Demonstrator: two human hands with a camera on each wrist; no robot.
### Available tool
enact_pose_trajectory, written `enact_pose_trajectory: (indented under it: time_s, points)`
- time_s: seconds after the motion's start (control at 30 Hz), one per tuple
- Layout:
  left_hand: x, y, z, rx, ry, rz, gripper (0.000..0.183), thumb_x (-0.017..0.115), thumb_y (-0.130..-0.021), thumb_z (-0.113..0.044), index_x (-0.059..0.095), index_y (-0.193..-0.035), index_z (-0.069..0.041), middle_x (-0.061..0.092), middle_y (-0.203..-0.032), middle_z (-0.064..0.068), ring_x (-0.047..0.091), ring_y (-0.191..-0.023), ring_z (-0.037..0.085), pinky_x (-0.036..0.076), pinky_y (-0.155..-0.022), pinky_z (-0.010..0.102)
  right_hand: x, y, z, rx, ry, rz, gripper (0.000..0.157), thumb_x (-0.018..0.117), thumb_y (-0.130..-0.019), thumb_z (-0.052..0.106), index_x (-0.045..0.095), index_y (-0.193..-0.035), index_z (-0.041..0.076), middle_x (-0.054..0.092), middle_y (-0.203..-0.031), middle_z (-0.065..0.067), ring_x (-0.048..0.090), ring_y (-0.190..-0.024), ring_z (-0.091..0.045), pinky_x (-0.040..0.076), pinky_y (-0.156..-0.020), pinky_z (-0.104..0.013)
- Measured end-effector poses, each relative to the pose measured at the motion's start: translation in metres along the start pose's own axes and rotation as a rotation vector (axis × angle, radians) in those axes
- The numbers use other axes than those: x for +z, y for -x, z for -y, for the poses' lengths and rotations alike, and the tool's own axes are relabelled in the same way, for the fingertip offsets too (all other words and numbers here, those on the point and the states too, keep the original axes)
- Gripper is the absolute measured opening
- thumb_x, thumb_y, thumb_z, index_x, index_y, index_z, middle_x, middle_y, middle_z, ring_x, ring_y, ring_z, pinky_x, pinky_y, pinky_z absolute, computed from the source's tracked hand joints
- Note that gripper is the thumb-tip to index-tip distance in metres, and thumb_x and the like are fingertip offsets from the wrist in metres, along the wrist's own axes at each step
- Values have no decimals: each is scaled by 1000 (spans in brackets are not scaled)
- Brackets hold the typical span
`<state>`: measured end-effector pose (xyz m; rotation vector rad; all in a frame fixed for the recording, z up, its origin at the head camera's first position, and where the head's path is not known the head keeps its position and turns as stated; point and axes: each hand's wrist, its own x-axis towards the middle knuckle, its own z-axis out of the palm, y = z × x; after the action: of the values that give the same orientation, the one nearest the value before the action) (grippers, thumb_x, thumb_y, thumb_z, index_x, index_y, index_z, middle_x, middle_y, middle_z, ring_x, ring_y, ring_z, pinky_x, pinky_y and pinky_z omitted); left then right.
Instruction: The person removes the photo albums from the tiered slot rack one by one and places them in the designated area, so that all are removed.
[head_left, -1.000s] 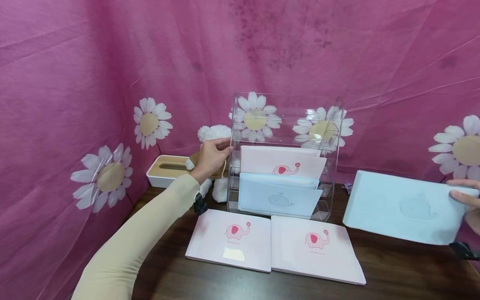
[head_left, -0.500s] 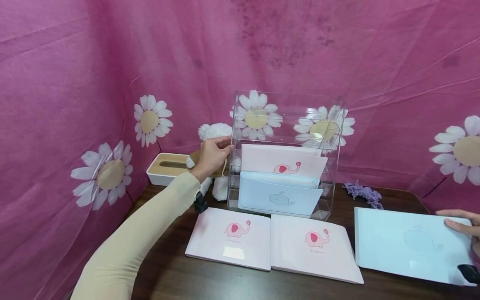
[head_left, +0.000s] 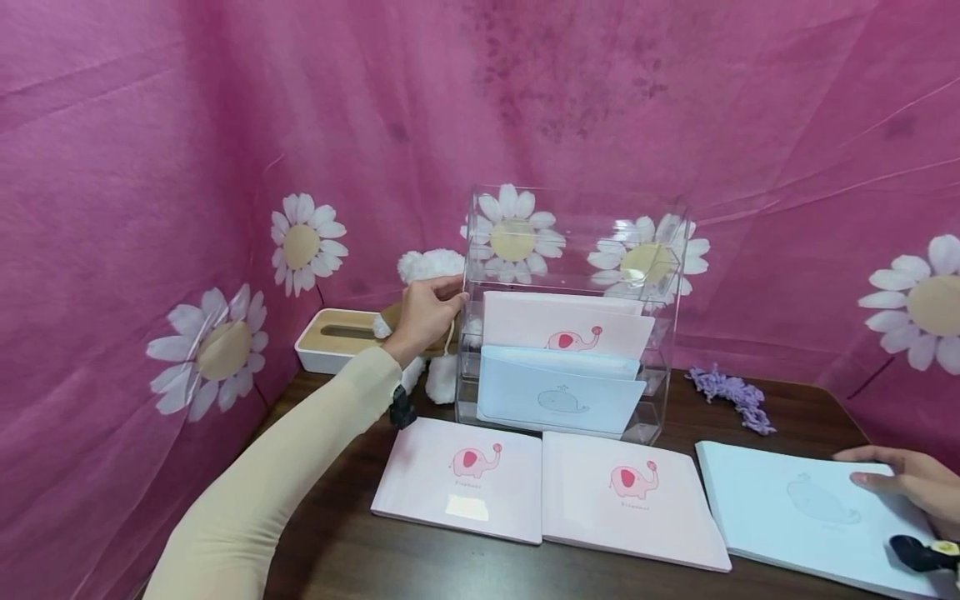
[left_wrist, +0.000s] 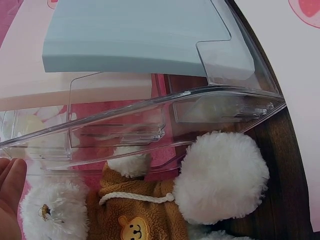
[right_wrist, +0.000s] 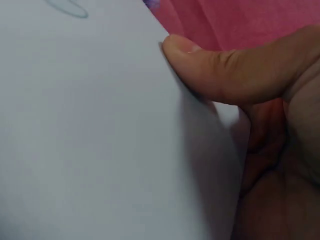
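Observation:
A clear plastic rack [head_left: 570,250] with stepped tiers stands upright on the table. My left hand [head_left: 427,312] pinches the rack's left side edge; only a few fingers [left_wrist: 11,187] show in the left wrist view. Within the rack's tiers sit a pink elephant booklet [head_left: 517,321] and, lower and in front, a light blue whale booklet [head_left: 502,392]. At the right, another blue whale booklet [head_left: 772,492] lies on or just above the table. My right hand [head_left: 911,483] grips its right side, thumb [right_wrist: 220,70] on the cover; the other fingers are mostly hidden.
Two pink elephant booklets [head_left: 468,483] lie side by side before the rack. A white plush toy in brown clothes [left_wrist: 145,210] sits left of it, beside a tissue box [head_left: 318,360] with a wooden lid. Purple yarn [head_left: 731,393] lies behind the right-hand blue booklet.
My right hand has lowered the blue whale booklet toward the table, beside the right-hand pink one, and shifted it slightly left in the last half second. My left hand stays at the rack.

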<state>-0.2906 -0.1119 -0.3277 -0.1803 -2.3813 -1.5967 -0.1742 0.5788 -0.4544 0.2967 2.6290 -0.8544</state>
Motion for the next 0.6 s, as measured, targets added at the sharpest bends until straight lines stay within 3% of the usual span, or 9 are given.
enact_pose_trajectory:
  time_s: [0.17, 0.27, 0.37, 0.43, 0.6]
  points:
    - [2, -1, -2, 4, 2, -4, 36, 74, -92, -14, 71, -128, -9, 76, -119, 11, 73, -111, 20, 61, -92, 34, 5, -6, 2, -20, 39, 48, 77, 71, -93, 42, 46, -135, -19, 67, -117, -26, 58, -88, -7, 50, -84, -46]
    - [3, -2, -4, 23, -2, -9, 35, 74, -92, -14, 72, -127, -8, 77, -117, 12, 74, -110, 21, 62, -90, 33, 5, -8, 6, -48, 86, 80, 72, 66, -97, 40, 47, -135, -19, 65, -121, -29, 59, -92, -11, 50, -76, -32]
    - [3, -3, -4, 30, 2, -12, 35, 74, -92, -13, 72, -126, -7, 77, -117, 12, 74, -109, 22, 62, -90, 33, 2, -9, 9, -67, 102, 98, 69, 65, -98, 37, 47, -135, -19, 63, -124, -32, 58, -95, -10, 51, -80, -36]
    - [3, -2, -4, 22, 9, -6, 35, 73, -92, -12, 72, -127, -6, 76, -117, 12, 74, -109, 22, 62, -90, 32, 1, -11, 9, -80, 89, 104, 69, 66, -98, 35, 46, -135, -20, 61, -125, -34, 59, -97, -12, 53, -85, -46]
    - [1, 1, -2, -3, 13, -3, 36, 73, -93, -13, 71, -128, -6, 76, -119, 12, 74, -110, 21, 62, -91, 33, 3, -17, 6, -116, 50, 70, 68, 67, -97, 33, 47, -135, -19, 53, -132, -40, 48, -92, 13, 44, -93, -62]
